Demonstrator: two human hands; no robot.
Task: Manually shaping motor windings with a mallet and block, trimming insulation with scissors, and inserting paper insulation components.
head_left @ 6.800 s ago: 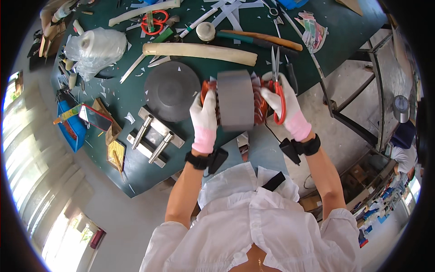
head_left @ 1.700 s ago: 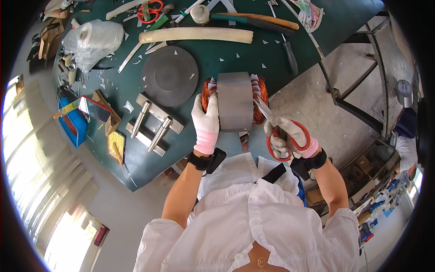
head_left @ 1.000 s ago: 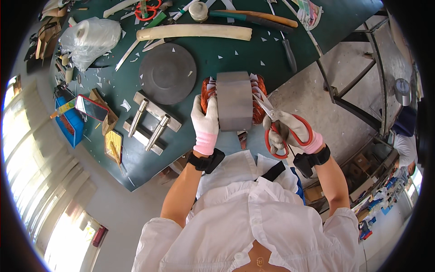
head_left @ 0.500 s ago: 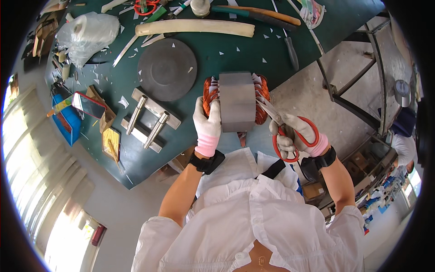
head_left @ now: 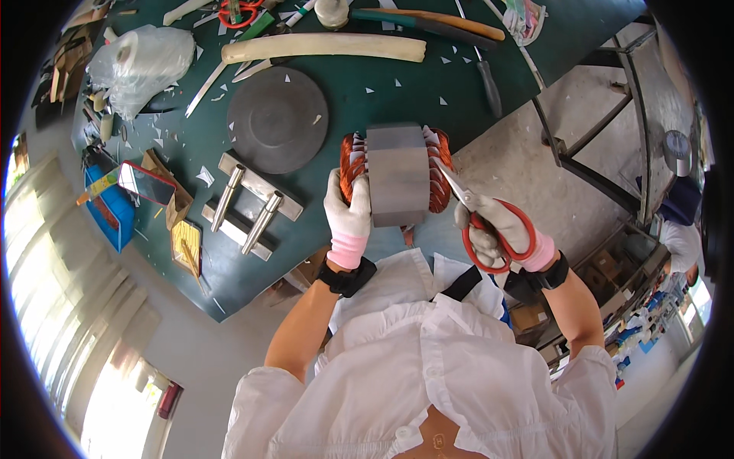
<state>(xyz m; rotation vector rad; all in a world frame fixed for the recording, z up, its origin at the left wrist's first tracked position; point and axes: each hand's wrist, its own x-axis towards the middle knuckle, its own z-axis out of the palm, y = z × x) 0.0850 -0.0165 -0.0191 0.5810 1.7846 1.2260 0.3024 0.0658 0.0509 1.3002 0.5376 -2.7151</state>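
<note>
The two hands are apart, with the stator (head_left: pixel 398 174) between them, its grey core side-on and copper coils (head_left: pixel 440 180) bulging from both ends. The left hand (head_left: pixel 348 210), in a white glove with a pink cuff, is clamped on the near part of the left coil end, thumb next to the core. The right hand (head_left: pixel 493 229), gloved alike, grips scissors (head_left: pixel 472 201) by their red handles; the blades point up and left to the right coil end. Whether the tips touch it, I cannot tell.

Left of the left hand, two steel pins lie across metal bars (head_left: pixel 269 186) on the green table (head_left: pixel 352 92). Up and left of that hand is a dark disc (head_left: pixel 277 120), flecked with white scraps. Well left of the hand are a yellow tray (head_left: pixel 186 243), a phone (head_left: pixel 147 182) and a blue bin (head_left: pixel 115 218).

Beyond both hands lies a pale, slightly curved strip (head_left: pixel 325 48); beyond the right hand, a screwdriver (head_left: pixel 489 88). Far up and left of the left hand sits a plastic-wrapped roll (head_left: pixel 141 65). Well right of the right hand stands a metal frame (head_left: pixel 596 145) on the floor.
</note>
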